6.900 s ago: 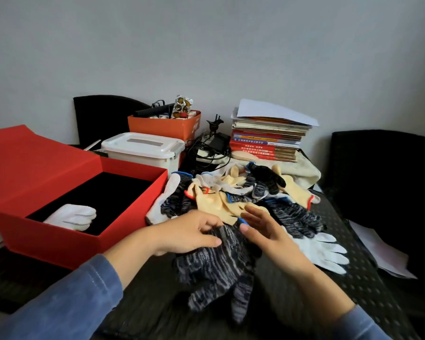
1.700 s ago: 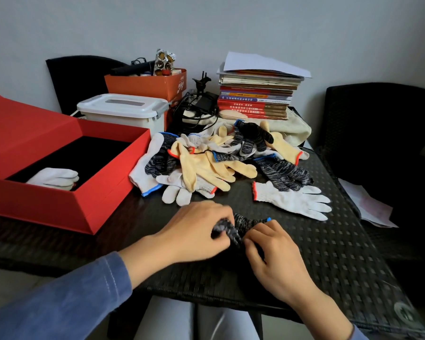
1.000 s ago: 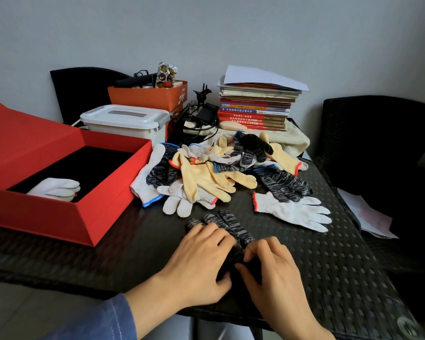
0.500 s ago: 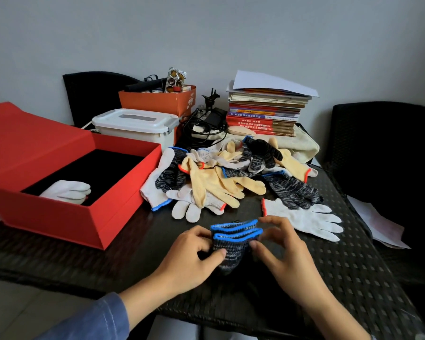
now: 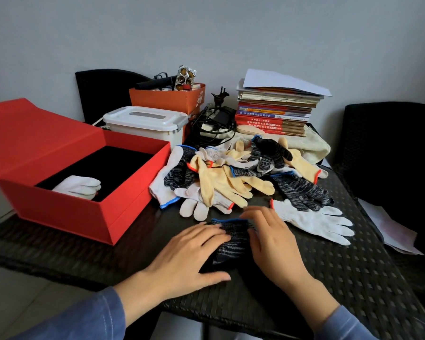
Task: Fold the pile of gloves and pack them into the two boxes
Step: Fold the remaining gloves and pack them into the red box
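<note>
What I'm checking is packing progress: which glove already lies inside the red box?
The white glove at the near left of the red box; all other gloves lie outside on the table.

On my feed, the left long slate-blue fabric sleeve (image 5: 84, 317) shows pale stitching near its cuff; the right long slate-blue fabric sleeve (image 5: 341, 325) matches. My left hand (image 5: 189, 253) and right hand (image 5: 272, 244) are bare.

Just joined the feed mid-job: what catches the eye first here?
The open red box at left, with one white glove inside. Mid-table sprawls the glove pile. In front of it the left hand and right hand press flat on a folded dark glove.
</note>
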The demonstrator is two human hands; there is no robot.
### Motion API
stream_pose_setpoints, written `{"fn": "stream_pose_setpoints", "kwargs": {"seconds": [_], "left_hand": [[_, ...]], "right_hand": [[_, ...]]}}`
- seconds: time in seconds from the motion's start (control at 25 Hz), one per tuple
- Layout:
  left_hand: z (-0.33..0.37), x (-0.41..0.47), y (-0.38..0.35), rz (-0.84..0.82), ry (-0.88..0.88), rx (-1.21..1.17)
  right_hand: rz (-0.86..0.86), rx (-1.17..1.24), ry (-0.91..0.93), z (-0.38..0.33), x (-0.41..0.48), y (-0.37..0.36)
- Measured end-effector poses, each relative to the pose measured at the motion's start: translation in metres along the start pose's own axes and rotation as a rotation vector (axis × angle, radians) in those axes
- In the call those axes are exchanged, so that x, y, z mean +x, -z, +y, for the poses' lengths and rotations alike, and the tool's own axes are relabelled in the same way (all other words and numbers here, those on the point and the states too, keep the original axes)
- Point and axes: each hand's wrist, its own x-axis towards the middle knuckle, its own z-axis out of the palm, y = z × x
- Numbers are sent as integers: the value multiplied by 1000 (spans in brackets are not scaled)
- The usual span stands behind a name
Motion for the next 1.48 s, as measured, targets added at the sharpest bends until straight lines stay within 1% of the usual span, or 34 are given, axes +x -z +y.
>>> {"fn": "stream_pose_setpoints", "kwargs": {"seconds": [0.08, 0.16, 0.2, 0.28, 0.32, 0.4, 0.48, 0.52, 0.6, 0.68, 0.76, 0.84, 0.88, 1.0, 1.12, 1.2, 1.24, 1.32, 1.4, 1.48], "left_hand": [[-1, -1, -3, 0, 54, -63], [0, 4, 0, 52, 80, -107], [0, 7, 4, 84, 104, -130], [-3, 9, 13, 136, 156, -178], [-5, 8, 18, 163, 168, -194], [-11, 8, 37, 203, 201, -219], [-28, 12, 67, 267, 259, -226], [-39, 14, 85, 292, 307, -216], [-67, 15, 118, 295, 435, -219], [-96, 12, 144, 279, 592, -300], [-124, 4, 161, 286, 749, -377], [-149, -8, 172, 234, 876, -502], [-160, -14, 175, 179, 930, -536], [-186, -30, 179, -10, 1017, -471], [-197, -34, 180, -211, 1018, -451], [-198, -31, 181, -361, 1018, -360], [-199, -29, 180, -405, 1017, -322], [-199, -28, 176, -404, 1019, -264], [-199, -30, 172, -305, 1019, -215], [-194, -31, 171, -172, 1008, -222]], "right_hand": [[-84, 85, 101, -3, -7, 3], [-219, 117, 137, -7, -14, 1], [-253, 112, 146, -7, -15, -1], [-254, 161, 107, -9, -8, -5], [-238, 241, 55, -11, -1, -4], [-226, 499, -76, -19, 21, 0], [-217, 744, -153, -37, 53, 3], [-196, 804, -156, -47, 71, 3], [-170, 827, -110, -73, 108, -1], [-153, 765, -46, -101, 144, -9], [-151, 626, 7, -129, 181, -23], [-189, 498, 40, -150, 217, -43], [-241, 450, 45, -158, 233, -54], [-500, 311, 62, -174, 260, -83], [-735, 140, 105, -189, 261, -101], [-852, 78, 152, -198, 259, -111], [-894, 50, 172, -202, 259, -117], [-944, -6, 198, -206, 259, -126], [-959, -102, 223, -206, 258, -132], [-909, -179, 233, -202, 256, -133]]}}
